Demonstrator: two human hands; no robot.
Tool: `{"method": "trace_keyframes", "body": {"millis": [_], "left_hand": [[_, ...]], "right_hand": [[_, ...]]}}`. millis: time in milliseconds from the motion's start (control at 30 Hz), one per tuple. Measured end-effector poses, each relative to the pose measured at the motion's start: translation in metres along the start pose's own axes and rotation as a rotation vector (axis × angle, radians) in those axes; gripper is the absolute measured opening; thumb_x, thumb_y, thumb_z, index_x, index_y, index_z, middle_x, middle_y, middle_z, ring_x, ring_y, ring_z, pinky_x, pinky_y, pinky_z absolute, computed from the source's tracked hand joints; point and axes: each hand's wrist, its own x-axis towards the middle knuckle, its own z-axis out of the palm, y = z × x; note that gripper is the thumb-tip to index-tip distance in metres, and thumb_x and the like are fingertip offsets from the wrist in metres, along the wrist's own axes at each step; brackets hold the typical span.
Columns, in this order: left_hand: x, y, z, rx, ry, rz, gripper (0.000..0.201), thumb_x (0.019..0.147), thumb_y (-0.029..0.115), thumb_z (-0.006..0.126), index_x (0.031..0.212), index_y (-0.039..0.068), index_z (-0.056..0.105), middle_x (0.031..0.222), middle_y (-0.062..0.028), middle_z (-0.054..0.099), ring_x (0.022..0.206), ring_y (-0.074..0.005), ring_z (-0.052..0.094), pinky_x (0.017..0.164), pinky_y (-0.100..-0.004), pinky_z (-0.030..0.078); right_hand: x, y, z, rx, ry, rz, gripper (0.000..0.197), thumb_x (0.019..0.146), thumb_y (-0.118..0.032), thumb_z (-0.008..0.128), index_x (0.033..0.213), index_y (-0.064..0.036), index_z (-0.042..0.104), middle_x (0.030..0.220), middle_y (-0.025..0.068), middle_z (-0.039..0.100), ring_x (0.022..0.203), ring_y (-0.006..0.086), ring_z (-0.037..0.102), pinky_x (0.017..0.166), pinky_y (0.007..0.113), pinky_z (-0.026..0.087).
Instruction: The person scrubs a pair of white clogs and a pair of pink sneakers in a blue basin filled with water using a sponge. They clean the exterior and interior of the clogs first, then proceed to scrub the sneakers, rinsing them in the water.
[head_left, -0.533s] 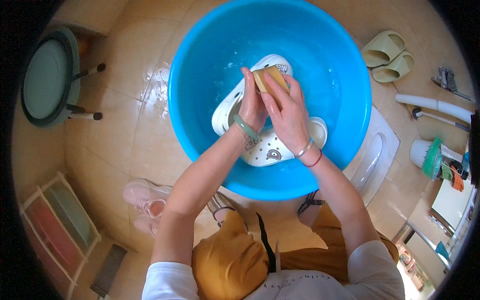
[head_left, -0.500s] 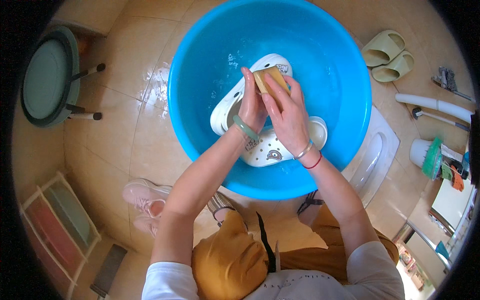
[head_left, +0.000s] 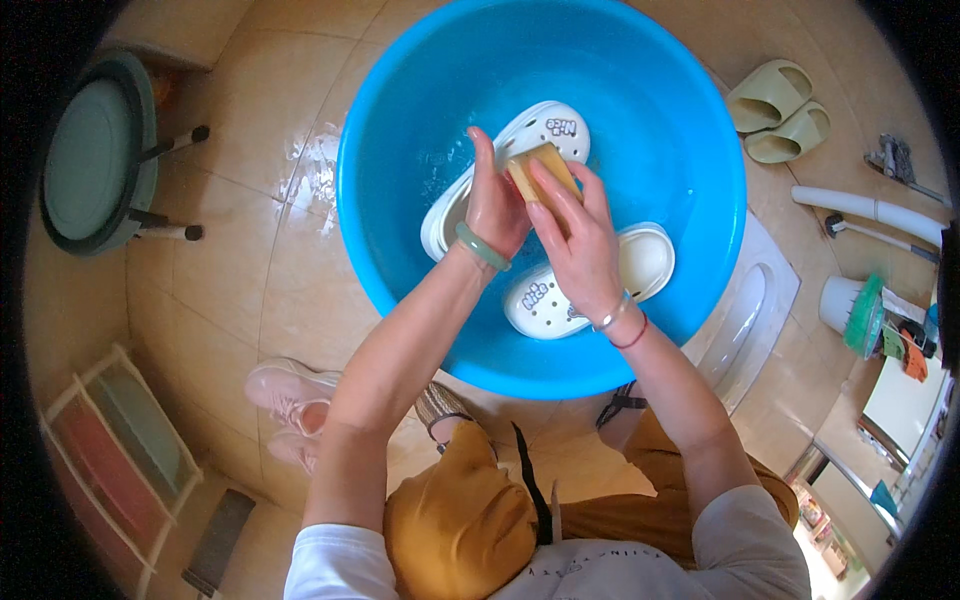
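Observation:
A yellowish-brown bar of soap (head_left: 545, 170) is gripped by my right hand (head_left: 580, 245), its fingers laid over the top. My left hand (head_left: 495, 200) is turned palm up against the soap, thumb stretched out; its other fingers are largely hidden behind the bar. Below both hands, two white clogs with holes and decorative charms lie in a big blue basin (head_left: 690, 200). The far clog (head_left: 550, 125) is partly covered by my left hand. My right hand and wrist overlap the near clog (head_left: 645, 262). Some water shows in the basin.
Green slippers (head_left: 780, 110) stand right of the basin, above a white squat toilet (head_left: 750, 310). A round green stool (head_left: 95, 160) is at the left. Pink sneakers (head_left: 290, 395) sit near my foot. The tiled floor (head_left: 225, 240) has a wet shine.
The near clog has shifted right and slightly down, and the far clog has moved a little. My left hand has opened outward from the soap, its thumb further left.

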Motion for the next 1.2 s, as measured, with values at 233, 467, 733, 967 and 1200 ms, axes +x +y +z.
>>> {"method": "trace_keyframes", "body": {"millis": [233, 467, 733, 967, 1200], "left_hand": [[0.003, -0.021, 0.011, 0.178, -0.022, 0.011, 0.092, 0.085, 0.079, 0.03, 0.146, 0.009, 0.03, 0.148, -0.0122, 0.038, 0.136, -0.0269, 0.037, 0.113, -0.0401, 0.03], [0.008, -0.022, 0.013, 0.073, 0.052, 0.007, 0.088, 0.091, 0.074, 0.025, 0.144, 0.005, 0.034, 0.144, -0.0135, 0.044, 0.133, -0.0279, 0.042, 0.112, -0.0403, 0.032], [0.008, -0.023, 0.004, -0.273, -0.052, -0.047, 0.076, 0.098, 0.062, 0.017, 0.144, 0.004, 0.035, 0.144, -0.0151, 0.044, 0.132, -0.0313, 0.043, 0.112, -0.0452, 0.032], [0.004, 0.0, 0.003, -0.267, 0.006, 0.018, 0.072, 0.1, 0.058, 0.019, 0.145, 0.003, 0.033, 0.144, -0.0179, 0.043, 0.133, -0.0348, 0.041, 0.113, -0.0468, 0.03], [0.015, -0.008, -0.001, -0.176, 0.07, 0.038, 0.044, 0.095, 0.031, 0.054, 0.13, 0.004, 0.051, 0.128, -0.0152, 0.059, 0.116, -0.0302, 0.058, 0.1, -0.0448, 0.044]], "right_hand": [[0.106, 0.053, 0.02, -0.609, -0.07, -0.105, 0.025, 0.089, -0.032, 0.059, 0.111, -0.0252, 0.069, 0.107, 0.013, 0.059, 0.096, 0.0345, 0.056, 0.077, 0.043, 0.049], [0.116, 0.122, -0.018, 0.146, -0.157, 0.313, 0.034, 0.094, -0.037, 0.055, 0.115, -0.0145, 0.069, 0.112, 0.0177, 0.067, 0.101, 0.0322, 0.062, 0.086, 0.038, 0.049], [0.036, 0.072, -0.006, -0.055, 0.126, 0.204, 0.041, 0.095, -0.031, 0.056, 0.129, -0.0073, 0.058, 0.126, 0.0251, 0.05, 0.114, 0.038, 0.051, 0.099, 0.041, 0.041], [0.033, 0.07, -0.005, -0.135, 0.037, 0.133, 0.038, 0.097, -0.03, 0.054, 0.132, -0.0149, 0.056, 0.124, 0.026, 0.05, 0.113, 0.0404, 0.049, 0.097, 0.046, 0.04], [0.071, 0.172, 0.012, -0.354, -0.041, 0.385, 0.036, 0.097, -0.034, 0.052, 0.127, -0.0146, 0.058, 0.116, 0.0258, 0.058, 0.105, 0.0418, 0.053, 0.092, 0.046, 0.043]]}}
